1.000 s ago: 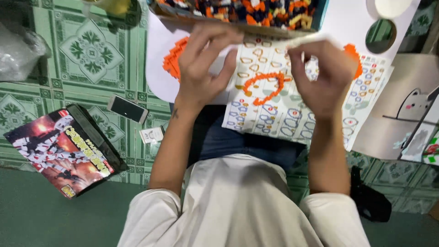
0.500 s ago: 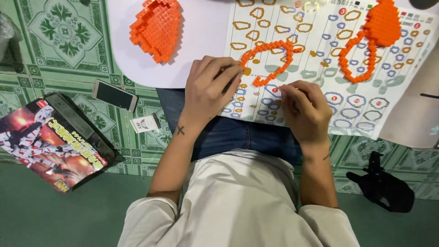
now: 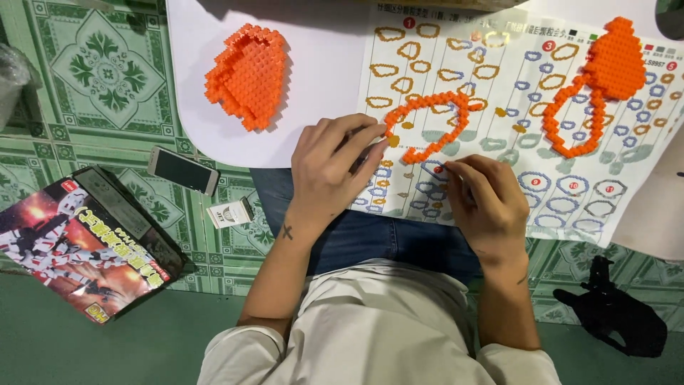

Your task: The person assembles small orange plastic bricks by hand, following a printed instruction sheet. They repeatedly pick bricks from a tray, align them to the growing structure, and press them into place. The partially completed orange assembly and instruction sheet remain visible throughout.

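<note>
An open ring of small orange bricks lies on a printed instruction sheet spread over my lap. My left hand reaches in from the left, and its fingertips pinch the ring's lower left end. My right hand rests on the sheet just below the ring, fingers curled and tips pinched together. Whether it holds a small brick is hidden. A solid orange brick piece lies on a white board to the upper left. Another orange piece with a looped tail lies on the sheet at the upper right.
On the green patterned floor to the left are a phone, a small white card and a picture-covered box. A clear plastic bag sits at the far left. A black object lies at the lower right.
Both hands have come down from the brick tray at the top to the orange ring on the sheet. The view has tilted downward, and the left fingertips now grip the ring's end.
</note>
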